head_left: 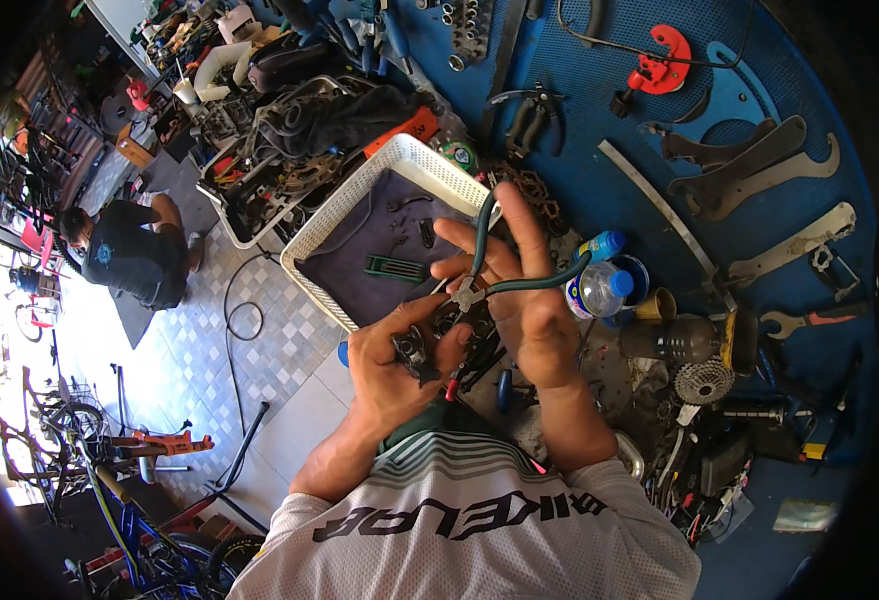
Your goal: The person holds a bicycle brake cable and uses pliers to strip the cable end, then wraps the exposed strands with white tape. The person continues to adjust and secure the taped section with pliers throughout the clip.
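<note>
Evidently for steadiness, the left hand (pixel 381 375) pinches a black part (pixel 413 353); the right hand (pixel 537 318) spreads its fingers around green-handled pliers (pixel 466 297), likely propping them open.

Head-worn; looking steeply down past shirt (pixel 449 565) onto pliers (pixel 466 297), close and central; fisheye-wide, taking in tiled floor (pixel 281 322) farther left.

The blue perforated panel (pixel 604 105) carries a red C-shaped tool (pixel 671 70). A bicycle cassette (pixel 703 382) is located at right.
</note>
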### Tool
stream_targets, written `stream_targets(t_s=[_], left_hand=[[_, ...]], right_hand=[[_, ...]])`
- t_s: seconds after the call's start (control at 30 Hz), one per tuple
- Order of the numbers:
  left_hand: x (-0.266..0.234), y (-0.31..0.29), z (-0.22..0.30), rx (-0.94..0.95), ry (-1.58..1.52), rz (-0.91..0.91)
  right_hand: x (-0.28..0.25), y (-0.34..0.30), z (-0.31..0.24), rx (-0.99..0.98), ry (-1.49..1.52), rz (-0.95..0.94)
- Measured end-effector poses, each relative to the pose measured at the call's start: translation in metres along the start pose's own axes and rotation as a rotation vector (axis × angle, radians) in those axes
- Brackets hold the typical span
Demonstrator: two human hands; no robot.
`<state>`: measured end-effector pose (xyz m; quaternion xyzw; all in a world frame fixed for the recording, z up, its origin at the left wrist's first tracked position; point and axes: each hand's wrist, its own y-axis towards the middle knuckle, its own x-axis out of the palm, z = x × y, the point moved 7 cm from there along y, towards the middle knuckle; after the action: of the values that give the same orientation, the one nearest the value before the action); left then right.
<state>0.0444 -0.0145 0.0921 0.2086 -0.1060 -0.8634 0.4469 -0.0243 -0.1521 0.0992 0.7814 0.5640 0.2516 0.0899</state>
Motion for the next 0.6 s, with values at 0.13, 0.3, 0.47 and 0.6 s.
stream_targets(t_s=[0.13,0.3,0.47,0.6], left_hand=[[-0.004,0.001,0.004,0.093,0.027,-0.002],[-0.01,0.001,0.01,0.183,0.026,-0.074],[-0.011,0.003,0.015,0.269,-0.033,-0.11],[-0.009,0.004,0.015,0.279,-0.046,-0.129]], right_hand=[[-0.014,-0.002,-0.01,0.035,0.053,-0.009],[-0.029,-0.012,-0.025,0.098,0.172,-0.123],[-0.042,-0.009,-0.035,0.016,0.168,-0.279],[-0.045,-0.011,-0.032,0.03,0.31,-0.165]])
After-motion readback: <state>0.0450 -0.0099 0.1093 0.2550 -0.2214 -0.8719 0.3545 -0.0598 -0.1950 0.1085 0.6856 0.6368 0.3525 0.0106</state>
